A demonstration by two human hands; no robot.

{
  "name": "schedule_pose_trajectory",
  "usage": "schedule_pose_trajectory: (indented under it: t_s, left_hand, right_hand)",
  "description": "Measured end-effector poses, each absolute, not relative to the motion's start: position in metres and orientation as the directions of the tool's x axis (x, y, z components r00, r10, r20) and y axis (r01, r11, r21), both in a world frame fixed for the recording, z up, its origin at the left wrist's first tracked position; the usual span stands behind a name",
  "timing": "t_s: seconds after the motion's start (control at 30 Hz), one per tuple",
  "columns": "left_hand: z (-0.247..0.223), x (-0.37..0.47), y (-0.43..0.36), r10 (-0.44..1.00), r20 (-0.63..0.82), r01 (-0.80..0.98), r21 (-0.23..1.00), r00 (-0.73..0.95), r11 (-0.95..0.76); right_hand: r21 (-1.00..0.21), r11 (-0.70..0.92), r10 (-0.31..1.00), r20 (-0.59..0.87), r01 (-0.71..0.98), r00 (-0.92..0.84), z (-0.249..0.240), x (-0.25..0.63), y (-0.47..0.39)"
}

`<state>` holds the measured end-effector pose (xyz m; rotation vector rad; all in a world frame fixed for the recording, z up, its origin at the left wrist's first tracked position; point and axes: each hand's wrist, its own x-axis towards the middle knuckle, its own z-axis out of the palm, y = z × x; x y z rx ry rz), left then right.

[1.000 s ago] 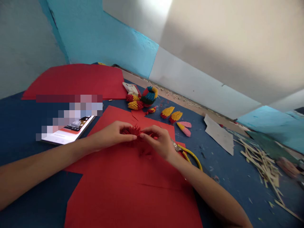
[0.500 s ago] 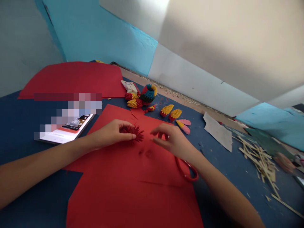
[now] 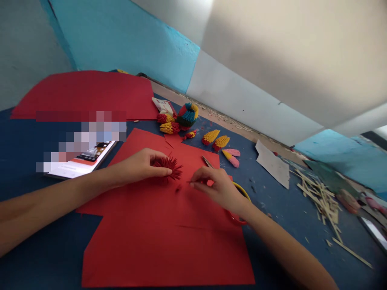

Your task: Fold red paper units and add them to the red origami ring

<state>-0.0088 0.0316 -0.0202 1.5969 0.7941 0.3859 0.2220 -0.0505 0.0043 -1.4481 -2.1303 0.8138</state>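
Observation:
My left hand (image 3: 148, 165) is closed on a spiky red paper piece (image 3: 172, 168), with the thumb on its near side. To the right of it, my right hand (image 3: 210, 185) is pinched, with a tiny dark red bit between thumb and forefinger, too small to make out. Both are above red paper sheets (image 3: 163, 249). Scissors (image 3: 241, 220) with red and yellow handles lie partly under my right hand, their blades pointing away. A small dark red bit (image 3: 178, 188) rests on the paper between the hands.
Behind the hands are a multicoloured paper ring (image 3: 187, 116) and yellow-red paper cones (image 3: 211, 137). A phone (image 3: 81, 161) lies left, near large red sheets (image 3: 90, 94). Grey card (image 3: 272, 163) and thin pale strips (image 3: 323, 197) lie right.
My right thumb and forefinger have come together into a pinch, slightly lower. The scissors' blades and yellow handle now show. The view has shifted slightly; my left hand still holds the spiky piece.

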Motion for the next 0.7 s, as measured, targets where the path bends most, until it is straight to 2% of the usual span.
schedule_pose_trajectory:
  t_s: [0.13,0.33,0.4,0.47,0.57,0.7]
  left_hand:
    - [-0.023,-0.009,0.033,0.663,-0.174,0.264,0.964,0.728,-0.037]
    - [-0.022,-0.010,0.033,0.644,-0.191,0.293,0.955,0.741,-0.054]
    - [-0.021,-0.010,0.034,0.636,-0.205,0.312,0.948,0.744,-0.060]
    - [-0.022,-0.011,0.034,0.627,-0.217,0.324,0.944,0.748,-0.060]
    - [-0.023,-0.010,0.034,0.622,-0.231,0.321,0.946,0.748,-0.034]
    - [-0.021,-0.009,0.033,0.615,-0.245,0.320,0.947,0.749,-0.013]
  right_hand:
    - [-0.729,0.355,0.930,0.208,0.586,-0.305,-0.001,0.223,-0.038]
    - [-0.754,0.385,0.911,0.221,0.532,-0.348,-0.001,0.221,-0.029]
    - [-0.785,0.353,0.926,0.217,0.509,-0.308,0.000,0.220,-0.026]
    - [-0.855,0.270,0.953,0.173,0.443,-0.247,0.001,0.219,-0.021]
    - [-0.948,0.098,0.976,0.032,0.302,-0.216,0.000,0.217,-0.014]
    - [-0.978,-0.039,0.962,-0.091,0.203,-0.257,-0.003,0.215,-0.007]
